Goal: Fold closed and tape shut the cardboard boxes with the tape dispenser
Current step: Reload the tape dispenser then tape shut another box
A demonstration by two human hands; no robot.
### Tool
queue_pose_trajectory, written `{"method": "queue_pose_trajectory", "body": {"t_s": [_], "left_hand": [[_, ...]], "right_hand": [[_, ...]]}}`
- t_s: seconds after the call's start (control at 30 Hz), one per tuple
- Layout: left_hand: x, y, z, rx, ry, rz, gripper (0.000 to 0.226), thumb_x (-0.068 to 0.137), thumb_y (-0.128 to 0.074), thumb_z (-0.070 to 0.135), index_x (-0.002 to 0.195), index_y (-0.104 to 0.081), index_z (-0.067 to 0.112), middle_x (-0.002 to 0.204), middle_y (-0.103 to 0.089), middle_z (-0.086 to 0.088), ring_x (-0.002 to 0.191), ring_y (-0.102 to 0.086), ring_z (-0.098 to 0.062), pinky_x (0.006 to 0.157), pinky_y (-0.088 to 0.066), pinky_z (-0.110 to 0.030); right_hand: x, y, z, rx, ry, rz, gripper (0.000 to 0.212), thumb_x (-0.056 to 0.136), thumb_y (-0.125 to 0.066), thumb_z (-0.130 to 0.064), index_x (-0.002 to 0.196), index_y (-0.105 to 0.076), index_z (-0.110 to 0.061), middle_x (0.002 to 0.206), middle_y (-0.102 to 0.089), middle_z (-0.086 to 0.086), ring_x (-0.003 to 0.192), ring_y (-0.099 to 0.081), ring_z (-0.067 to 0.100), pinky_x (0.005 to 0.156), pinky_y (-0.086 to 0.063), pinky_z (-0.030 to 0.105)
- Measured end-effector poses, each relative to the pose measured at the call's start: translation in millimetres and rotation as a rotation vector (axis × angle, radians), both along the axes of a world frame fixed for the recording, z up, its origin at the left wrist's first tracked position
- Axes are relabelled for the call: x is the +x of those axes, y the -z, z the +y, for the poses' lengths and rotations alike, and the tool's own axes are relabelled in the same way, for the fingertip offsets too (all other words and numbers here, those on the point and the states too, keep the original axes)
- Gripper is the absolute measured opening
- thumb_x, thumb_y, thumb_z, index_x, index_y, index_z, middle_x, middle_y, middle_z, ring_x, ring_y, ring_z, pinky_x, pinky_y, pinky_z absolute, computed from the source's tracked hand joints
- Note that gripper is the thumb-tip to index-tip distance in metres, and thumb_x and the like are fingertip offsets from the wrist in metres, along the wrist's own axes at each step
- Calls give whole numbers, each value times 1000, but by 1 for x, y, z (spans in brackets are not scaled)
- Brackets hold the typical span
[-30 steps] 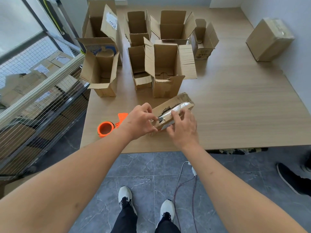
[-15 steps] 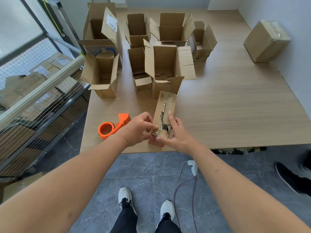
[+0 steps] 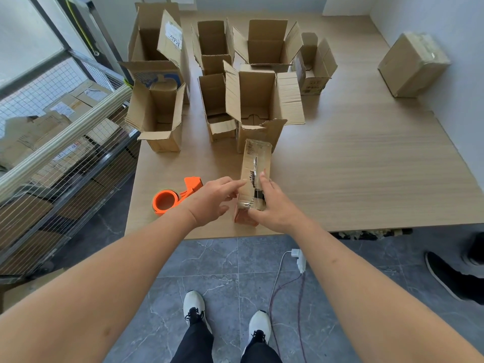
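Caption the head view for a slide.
Both hands steady a taped small box beside the orange tape dispenser.

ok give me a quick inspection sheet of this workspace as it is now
surface: light wooden table, bare on its right half
job's things: small taped cardboard box lying near the front edge; orange tape dispenser to its left; seven open cardboard boxes standing behind
clutter: closed taped box against the far-right wall
hands: right hand holds the small box's near end; left hand fingers extended toward its side
cables: white plug and cord on the floor
surroundings: wire cage of parcels at left; grey tiled floor
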State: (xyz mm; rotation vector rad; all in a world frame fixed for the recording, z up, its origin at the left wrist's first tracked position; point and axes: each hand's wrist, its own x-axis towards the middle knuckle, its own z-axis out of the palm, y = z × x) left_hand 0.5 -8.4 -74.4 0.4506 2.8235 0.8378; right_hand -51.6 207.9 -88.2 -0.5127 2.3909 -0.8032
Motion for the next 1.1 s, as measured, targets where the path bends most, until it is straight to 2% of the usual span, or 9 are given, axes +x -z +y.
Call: {"method": "queue_pose_trajectory", "body": {"t_s": [0.07,0.13,0.23,0.4,0.53,0.63,0.77,0.93,1.1], "left_hand": [[-3,0,-8,-61,-49,-16,74,86,-71,-6,153,-44,11,135,-56,-5,119,-58,-23,106,-47,-34],[-5,0,-13,-120,-91,-18,65,91,-67,-1,151,-47,13,147,-50,-4,129,-53,-25,109,-45,-38],[-9,4,-19,-210,-110,18,58,94,-66,8,149,-50,12,157,-41,-5,138,-47,-26,115,-40,-38],[-19,12,-34,-304,-143,46,59,95,-61,18,152,-44,10,161,-35,-12,145,-38,-30,123,-27,-43],[-28,10,-49,-346,-110,49,62,96,-59,25,153,-40,9,161,-33,-15,145,-37,-32,122,-24,-45],[-36,0,-57,-355,-70,57,63,99,-56,30,156,-36,10,162,-31,-16,147,-34,-32,123,-23,-46],[-45,-25,-62,-369,-15,94,63,101,-53,36,157,-34,13,162,-31,-15,148,-33,-31,123,-25,-49],[-46,-66,-51,-384,48,130,62,101,-53,37,156,-36,14,160,-34,-13,146,-36,-32,122,-30,-48],[-45,-110,-20,-377,102,194,59,100,-53,38,153,-39,13,158,-37,-15,144,-38,-34,119,-32,-49]], "right_hand": [[2,-4,-17,52,108,11,108,81,-69,-66,159,-10,-21,161,-23,8,146,-33,27,117,-37,49],[4,-5,-38,99,241,76,92,79,-73,-67,141,-28,-15,142,-38,11,126,-51,34,101,-49,52],[8,-3,-65,177,347,87,88,81,-78,-52,139,-22,-16,135,-38,11,115,-57,37,91,-52,48],[16,7,-89,407,400,59,111,83,-78,-43,152,6,-24,160,-4,18,135,-39,42,97,-48,50],[22,10,-95,385,430,115,99,89,-70,-37,151,6,-31,153,-9,18,130,-40,42,92,-49,50],[32,2,-93,279,530,126,94,92,-63,-45,150,11,-50,143,-25,16,118,-48,40,91,-49,52],[48,-22,-89,231,642,222,74,94,-51,-57,151,-3,-58,126,-36,11,107,-49,34,89,-48,49],[52,-69,-74,334,669,237,78,83,-59,-59,151,-22,-52,120,-40,7,108,-50,32,92,-50,45],[60,-116,-45,348,709,249,76,84,-61,-58,151,-28,-51,121,-44,6,111,-54,31,93,-52,46]]}}
